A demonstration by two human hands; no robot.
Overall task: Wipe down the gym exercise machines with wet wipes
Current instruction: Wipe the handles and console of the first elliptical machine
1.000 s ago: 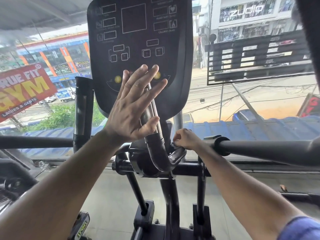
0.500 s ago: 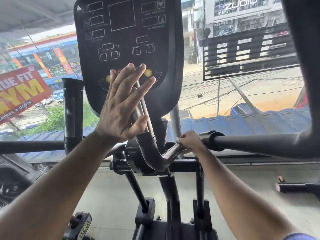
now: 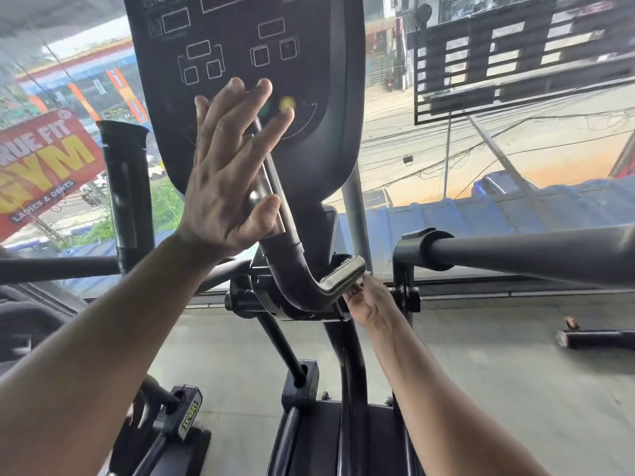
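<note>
A black elliptical machine fills the view, its console (image 3: 240,36) up high. My left hand (image 3: 226,180) is flat with straight fingers, pressing against the slanted handle bar just below the console's yellow button (image 3: 287,104). That bar bends into a short metal grip (image 3: 340,277). My right hand (image 3: 371,304) reaches up under the grip's end, fingers curled. A small white bit of wet wipe (image 3: 363,275) shows at its fingertips, against the grip's underside.
A long black handlebar (image 3: 515,255) runs off to the right at hand height. A black upright handle (image 3: 127,187) stands on the left. Behind is a large window onto a street. On the grey floor lie a machine foot (image 3: 182,417) and a bar end (image 3: 598,338).
My right hand has slid from the top of the metal grip's end down to its underside. My left hand keeps pressing in the same place. The view has shifted closer.
</note>
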